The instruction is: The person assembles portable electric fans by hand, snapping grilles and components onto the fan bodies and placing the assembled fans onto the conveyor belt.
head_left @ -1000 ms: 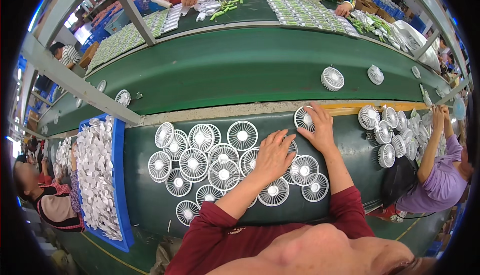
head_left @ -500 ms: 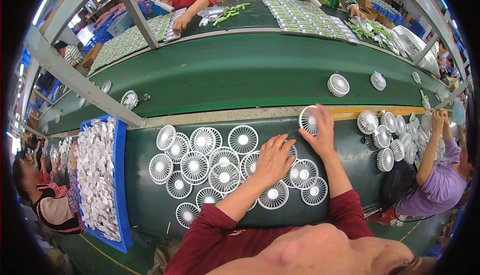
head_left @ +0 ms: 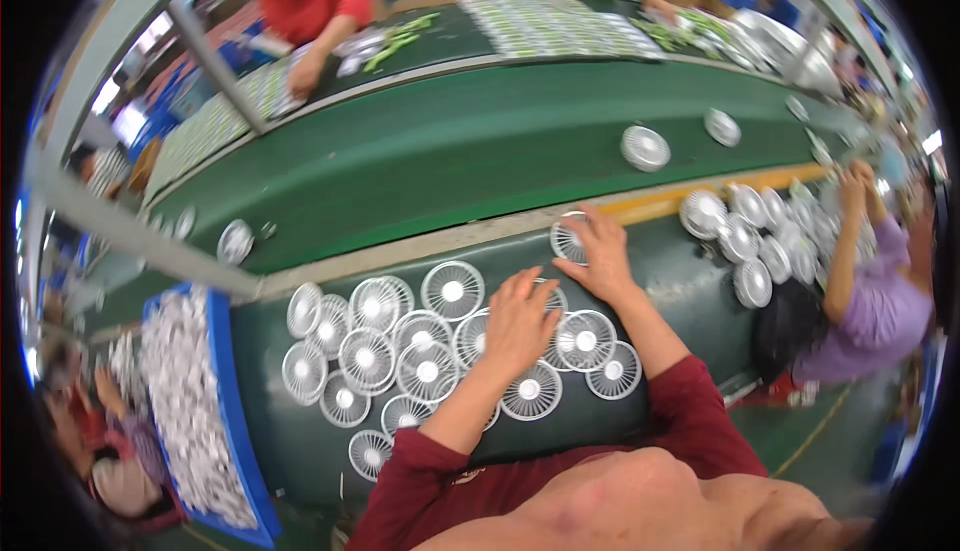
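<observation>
My left hand (head_left: pixel 522 323) lies palm down over the spread of round white fan grilles, its fingers stretched and slightly apart. One grille (head_left: pixel 549 297) shows partly from under its fingertips. My right hand (head_left: pixel 602 259) grips a white fan grille (head_left: pixel 568 242) by its right side, thumb and fingers at its rim, close to the bench's far edge. Several more grilles lie flat and overlapping to the left of my hands, among them one grille (head_left: pixel 453 291) at the back and another (head_left: pixel 531 390) nearer me. Two others, such as this grille (head_left: pixel 613 370), lie by my right forearm.
A blue bin (head_left: pixel 228 401) of small white parts stands at the left. Beyond the dark green bench (head_left: pixel 300 441) runs a green conveyor (head_left: pixel 450 151) carrying several white fan heads (head_left: pixel 645 149). More fan heads (head_left: pixel 752 283) crowd the right, near a co-worker in purple (head_left: pixel 880 301). Metal posts frame the bench.
The whole view has tilted and shifted, so the bench and parts sit further left and the picture is blurrier. Both hands keep nearly the same places over the grilles.
</observation>
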{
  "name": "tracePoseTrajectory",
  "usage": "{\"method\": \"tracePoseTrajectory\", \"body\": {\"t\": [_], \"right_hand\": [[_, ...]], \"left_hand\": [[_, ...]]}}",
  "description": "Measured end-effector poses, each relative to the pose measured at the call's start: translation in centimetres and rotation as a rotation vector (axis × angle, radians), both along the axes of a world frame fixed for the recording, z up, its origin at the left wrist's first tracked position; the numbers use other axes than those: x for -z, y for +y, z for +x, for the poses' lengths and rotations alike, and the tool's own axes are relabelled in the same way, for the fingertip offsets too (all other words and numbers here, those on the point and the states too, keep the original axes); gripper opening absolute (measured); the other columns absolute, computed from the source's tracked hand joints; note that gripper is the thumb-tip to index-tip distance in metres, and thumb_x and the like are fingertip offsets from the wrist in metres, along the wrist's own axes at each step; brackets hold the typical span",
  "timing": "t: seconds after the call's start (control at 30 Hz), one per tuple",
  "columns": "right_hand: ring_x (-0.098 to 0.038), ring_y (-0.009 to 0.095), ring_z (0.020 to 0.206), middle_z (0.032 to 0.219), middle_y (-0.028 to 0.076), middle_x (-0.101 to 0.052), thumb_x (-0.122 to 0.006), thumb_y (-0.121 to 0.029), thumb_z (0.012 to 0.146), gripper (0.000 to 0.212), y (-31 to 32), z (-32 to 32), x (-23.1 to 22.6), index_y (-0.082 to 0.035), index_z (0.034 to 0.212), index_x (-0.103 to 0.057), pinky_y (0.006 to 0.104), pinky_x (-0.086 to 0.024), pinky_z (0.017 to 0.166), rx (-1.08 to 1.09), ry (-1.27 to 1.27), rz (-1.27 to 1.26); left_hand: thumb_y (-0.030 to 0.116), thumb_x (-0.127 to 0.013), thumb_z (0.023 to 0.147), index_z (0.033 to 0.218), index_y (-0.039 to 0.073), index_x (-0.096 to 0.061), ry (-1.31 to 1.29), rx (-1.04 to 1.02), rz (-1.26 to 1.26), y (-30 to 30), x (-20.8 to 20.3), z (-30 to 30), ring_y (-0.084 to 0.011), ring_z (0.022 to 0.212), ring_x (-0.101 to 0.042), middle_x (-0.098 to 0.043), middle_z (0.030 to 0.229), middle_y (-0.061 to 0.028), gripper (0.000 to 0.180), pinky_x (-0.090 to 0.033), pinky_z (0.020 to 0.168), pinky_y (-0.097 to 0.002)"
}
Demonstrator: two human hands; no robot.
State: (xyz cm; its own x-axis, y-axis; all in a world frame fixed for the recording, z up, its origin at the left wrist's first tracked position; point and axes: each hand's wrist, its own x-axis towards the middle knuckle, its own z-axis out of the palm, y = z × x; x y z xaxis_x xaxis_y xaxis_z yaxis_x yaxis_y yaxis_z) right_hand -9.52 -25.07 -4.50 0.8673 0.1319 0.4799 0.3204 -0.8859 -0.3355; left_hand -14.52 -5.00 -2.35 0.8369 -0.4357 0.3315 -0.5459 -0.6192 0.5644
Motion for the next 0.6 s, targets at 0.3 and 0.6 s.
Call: {"method": "tracePoseTrajectory", "body": {"t": [0.3, 0.6], "right_hand": [[-0.041, 0.039, 0.125, 0.136, 0.017, -0.044, -0.077, -0.04, 0.072, 0.062, -0.2, 0.5, 0.4, -0.018, 0.125, -0.055, 0.0537, -0.03, 0.103, -0.014, 0.013, 0.043], [-0.038, 0.036, 0.126, 0.134, 0.015, -0.045, -0.079, -0.037, 0.07, 0.062, -0.7, -0.5, 0.1, -0.018, 0.124, -0.056, 0.0498, -0.028, 0.105, -0.021, 0.011, 0.088]], "left_hand": [[0.02, -0.068, 0.081, 0.122, 0.009, -0.059, -0.002, 0.036, 0.081, 0.0, 0.1, 0.6, -0.0355, 0.123, -0.046, -0.05, 0.132, -0.0151, 0.043, -0.038, 0.1, -0.0471], [0.018, -0.066, 0.085, 0.123, 0.006, -0.058, -0.005, 0.081, 0.119, -0.4, -0.2, 0.0, -0.0351, 0.123, -0.045, -0.049, 0.133, -0.0161, 0.041, -0.037, 0.101, -0.0464]]}}
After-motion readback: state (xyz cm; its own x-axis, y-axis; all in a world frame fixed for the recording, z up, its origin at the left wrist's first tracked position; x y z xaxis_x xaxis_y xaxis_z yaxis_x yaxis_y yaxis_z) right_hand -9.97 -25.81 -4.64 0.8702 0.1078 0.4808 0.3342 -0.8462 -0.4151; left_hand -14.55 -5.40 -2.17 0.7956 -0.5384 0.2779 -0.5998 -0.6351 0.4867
